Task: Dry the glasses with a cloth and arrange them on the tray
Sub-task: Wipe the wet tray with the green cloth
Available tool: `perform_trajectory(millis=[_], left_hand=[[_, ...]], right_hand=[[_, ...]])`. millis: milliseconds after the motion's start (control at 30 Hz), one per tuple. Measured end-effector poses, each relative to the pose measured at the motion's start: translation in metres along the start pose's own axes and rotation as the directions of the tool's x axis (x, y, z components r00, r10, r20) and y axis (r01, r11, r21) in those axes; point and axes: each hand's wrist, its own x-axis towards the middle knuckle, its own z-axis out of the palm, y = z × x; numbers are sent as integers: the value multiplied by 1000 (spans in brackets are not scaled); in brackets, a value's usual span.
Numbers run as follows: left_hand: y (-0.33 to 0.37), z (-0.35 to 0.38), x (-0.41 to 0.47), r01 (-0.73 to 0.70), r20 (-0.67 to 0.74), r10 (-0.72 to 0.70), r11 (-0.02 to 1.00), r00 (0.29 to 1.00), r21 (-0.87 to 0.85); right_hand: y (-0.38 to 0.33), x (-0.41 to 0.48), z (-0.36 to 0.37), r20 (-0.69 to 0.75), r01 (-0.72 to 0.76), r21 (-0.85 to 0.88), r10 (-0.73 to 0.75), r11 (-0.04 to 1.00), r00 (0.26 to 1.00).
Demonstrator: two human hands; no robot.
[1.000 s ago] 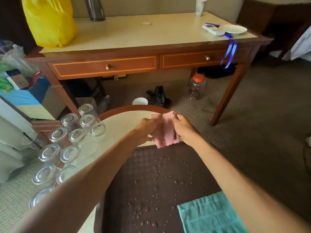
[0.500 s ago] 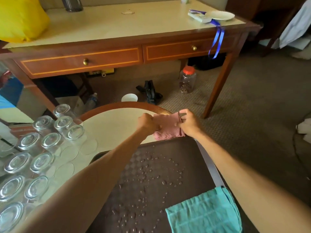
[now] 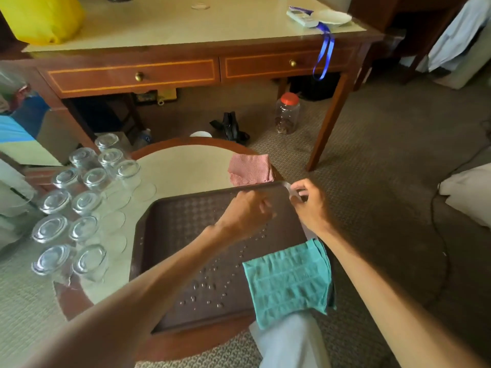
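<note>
Carpet surrounds a wooden desk (image 3: 186, 27) and, nearer, a round table (image 3: 186, 166) carrying a brown tray (image 3: 172, 235) beaded with water drops (image 3: 210, 282); upturned glasses (image 3: 87, 179) cluster on the table left of the tray; a pink cloth (image 3: 251, 170) lies just past the tray's far rim; a teal cloth (image 3: 287, 280) drapes over its near right corner; the right hand (image 3: 310, 205) pinches the tray's far right corner; the left hand (image 3: 244, 213) hovers with curled fingers by the far rim, and whether it grips anything I cannot tell.
</note>
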Motion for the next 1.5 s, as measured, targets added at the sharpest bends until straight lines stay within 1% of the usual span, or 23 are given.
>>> perform_trajectory(millis=[100, 200, 300, 400, 467, 533, 633, 700, 733, 767, 833, 867, 900, 967, 1033, 1100, 1167, 1267, 1333, 1367, 1400, 1467, 1500], left_hand=[[6, 28, -41, 43, 109, -49, 997, 993, 59], [1, 55, -69, 95, 134, -121, 979, 984, 183], [2, 71, -87, 130, 105, -166, 949, 980, 288], [11, 73, -97, 157, 60, -180, 949, 982, 273], [20, 72, -103, 170, 56, -192, 945, 980, 279], [24, 68, -105, 184, 55, -203, 951, 978, 247], [22, 56, -106, 236, 120, -241, 970, 963, 55], [19, 46, -109, 276, 168, -252, 951, 953, -140], [18, 40, -112, 318, 190, -274, 910, 943, -266], [18, 34, -115, 374, 221, -309, 839, 925, -395], [18, 21, -122, 470, 313, -351, 660, 883, -586], [16, 13, -125, 484, 337, -348, 605, 875, -632], [14, 6, -126, 489, 352, -341, 576, 872, -654], [9, -7, -126, 500, 356, -352, 563, 866, -659], [2, -19, -122, 505, 334, -383, 570, 861, -648], [-6, -26, -117, 502, 291, -414, 625, 863, -598], [-15, -32, -109, 484, 183, -457, 728, 870, -486], [-36, -39, -88, 471, -9, -501, 818, 865, -330], [-47, -41, -80, 450, -168, -470, 881, 866, -147], [-52, -37, -78, 438, -236, -431, 899, 871, -23], [-55, -29, -78, 428, -287, -396, 902, 872, 56], [-51, -9, -84, 367, -332, -320, 926, 887, 89], [-48, 3, -83, 317, -321, -273, 944, 907, 92]], right_hand=[[7, -57, -21, 93, 59, -252, -36, 966, 995], [14, -98, -35, 175, 129, -531, -40, 837, 984], [19, -120, -40, 173, 136, -637, -32, 759, 984], [17, -132, -38, 137, 143, -675, -67, 724, 988], [15, -135, -38, 113, 115, -669, -52, 734, 992], [12, -134, -40, 104, 125, -646, -76, 753, 992], [6, -133, -48, 122, 179, -531, -135, 828, 983], [4, -134, -54, 113, 142, -418, -103, 897, 988], [2, -134, -58, 110, 100, -345, -65, 933, 992], [2, -133, -61, 112, 43, -253, -14, 966, 994], [0, -130, -66, 158, -74, -82, 87, 994, 984], [-1, -128, -67, 184, -105, -36, 110, 994, 977], [-1, -126, -66, 199, -122, -10, 121, 993, 973], [-4, -122, -64, 200, -122, 26, 115, 992, 973], [-10, -116, -56, 192, -116, 61, 102, 991, 976], [-17, -110, -43, 182, -101, 83, 85, 991, 980], [-26, -102, -27, 155, -49, 78, 37, 996, 987], [-37, -82, -3, 81, 2, 64, -8, 998, 997], [-40, -73, 7, 36, 13, 31, -14, 999, 999], [-38, -70, 9, 15, 16, 19, -16, 1000, 1000], [-33, -66, 12, -4, 19, -10, -19, 1000, 1000], [-19, -64, 11, -48, 6, -72, -9, 997, 999], [-12, -60, 10, -77, -19, -93, 12, 995, 997]])
